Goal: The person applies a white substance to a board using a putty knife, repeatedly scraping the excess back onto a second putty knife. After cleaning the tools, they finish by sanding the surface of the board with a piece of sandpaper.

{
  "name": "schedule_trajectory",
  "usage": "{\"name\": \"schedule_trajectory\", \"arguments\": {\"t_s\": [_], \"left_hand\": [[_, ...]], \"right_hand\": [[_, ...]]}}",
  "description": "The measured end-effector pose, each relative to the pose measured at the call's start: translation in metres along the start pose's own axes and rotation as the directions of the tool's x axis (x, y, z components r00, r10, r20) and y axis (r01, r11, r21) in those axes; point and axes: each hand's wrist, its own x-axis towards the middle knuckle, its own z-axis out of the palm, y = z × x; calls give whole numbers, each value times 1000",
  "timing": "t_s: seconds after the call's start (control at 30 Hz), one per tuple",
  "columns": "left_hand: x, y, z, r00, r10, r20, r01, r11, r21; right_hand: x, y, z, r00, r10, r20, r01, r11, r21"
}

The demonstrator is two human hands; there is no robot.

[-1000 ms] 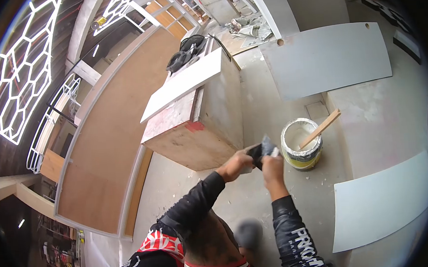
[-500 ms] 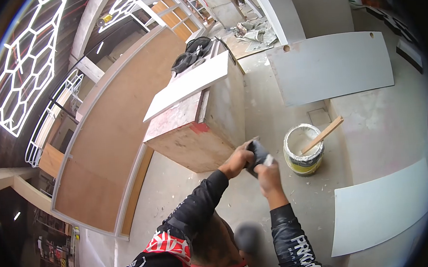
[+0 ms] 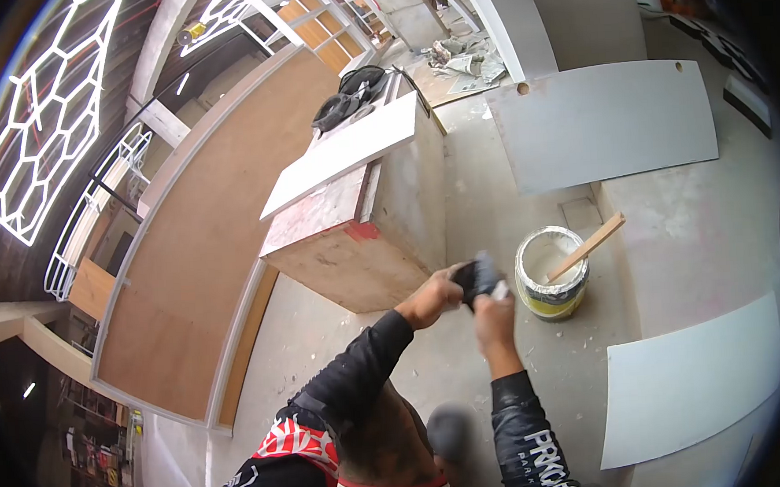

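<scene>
My left hand (image 3: 431,299) is closed on the left side of a small dark grey piece (image 3: 474,280), held up over the floor in front of me. From below, my right hand (image 3: 494,314) grips the same piece, with its thumb pressed against it and a whitish patch beside the thumb. Motion blurs the piece, so I cannot tell what kind of thing it is. To the right of my hands stands a white-smeared bucket (image 3: 554,302) of pale paste, a wooden stick (image 3: 588,246) leaning out of it.
A worn wooden cabinet (image 3: 355,254) stands ahead, bearing a white board (image 3: 346,153) and a black bag (image 3: 347,98). A large brown panel (image 3: 205,244) leans at the left. One grey-white panel (image 3: 604,126) lies at the back right, another white panel (image 3: 693,382) at the lower right.
The dark grey piece has turned and shifted slightly right between my hands. Both hands keep hold of it, and my left forearm has shifted a little.
</scene>
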Motion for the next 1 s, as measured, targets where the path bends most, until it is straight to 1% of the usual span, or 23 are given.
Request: {"name": "schedule_trajectory", "arguments": {"t_s": [0.03, 0.07, 0.1, 0.17, 0.2, 0.23, 0.3, 0.33, 0.4, 0.5, 0.53, 0.6, 0.63, 0.67, 0.7, 0.73, 0.77, 0.83, 0.87, 0.9, 0.93, 0.97, 1.0], "left_hand": [[-9, 11, 11, 1000, 1, -11, 2, 981, 193], [-10, 14, 17, 1000, -10, -26, 18, 950, 311], [-5, 8, 18, 1000, -6, -23, 13, 950, 311], [10, -12, 9, 996, 86, 4, -86, 996, -22], [14, -19, -6, 998, 25, -59, -18, 994, 111], [14, -17, -13, 997, -43, -63, 42, 999, -21], [14, -19, -15, 999, 49, 20, -47, 993, -110], [9, -11, -7, 999, 45, 21, -42, 993, -110], [-6, 6, 17, 991, 98, -92, -79, 979, 190], [8, -16, -13, 999, -14, -37, 15, 1000, 22], [13, -23, -27, 999, -18, -43, 19, 1000, 18], [23, -30, -49, 943, -108, -314, 141, 986, 86], [20, -22, -47, 944, -108, -312, 142, 986, 86], [14, -10, -41, 940, -89, -329, 34, 985, -169], [10, 1, -37, 934, -74, -351, -81, 909, -408], [10, 6, -37, 898, -191, -397, -31, 871, -490], [10, 2, -48, 897, -192, -398, -30, 872, -489], [9, -9, -72, 930, -363, 51, 256, 543, -800], [9, -10, -68, 929, -366, 53, 258, 540, -801], [10, -12, -63, 882, -470, 24, 313, 549, -775], [10, -14, -58, 824, -566, -11, 369, 553, -747], [8, -16, -52, 824, -566, -12, 370, 555, -745], [3, -20, -45, 796, -605, 29, 461, 574, -676]], "right_hand": [[7, -9, -9, 999, 42, -26, -40, 997, 61], [9, -15, -15, 994, 100, 49, -104, 989, 103], [9, -12, -14, 994, 95, 48, -100, 990, 101], [4, 2, -5, 998, 38, 51, -39, 999, 7], [-3, 12, 4, 998, -34, 61, 34, 999, -10], [-9, 10, 14, 980, -160, 118, 168, 984, -54], [-4, 7, 14, 989, -144, 34, 145, 989, -4], [3, 3, 9, 989, -142, 31, 142, 990, -3], [16, -1, -13, 997, 72, -24, -71, 996, 46], [23, 7, -28, 996, 83, -21, -83, 997, 0], [20, 8, -28, 995, 61, -80, -67, 995, -75], [15, 13, -23, 989, 28, -147, -34, 999, -37], [13, 15, -22, 976, -10, -220, 10, 1000, -2], [10, 19, -27, 985, -17, -174, -8, 990, -140], [4, 24, -27, 984, -19, -175, -6, 990, -140], [-4, 28, -20, 955, -266, -132, 234, 948, -217], [-12, 27, -9, 868, -492, -72, 456, 845, -281], [-32, 14, 11, 725, -684, 80, 663, 662, -350], [-38, 6, 18, 630, -750, 201, 753, 527, -394], [-39, 12, 24, 599, -761, 247, 788, 506, -352], [-39, 11, 29, 611, -742, 278, 786, 526, -324], [-37, 10, 32, 619, -723, 308, 784, 546, -295], [-32, 12, 31, 649, -723, 237, 749, 550, -370]]}}
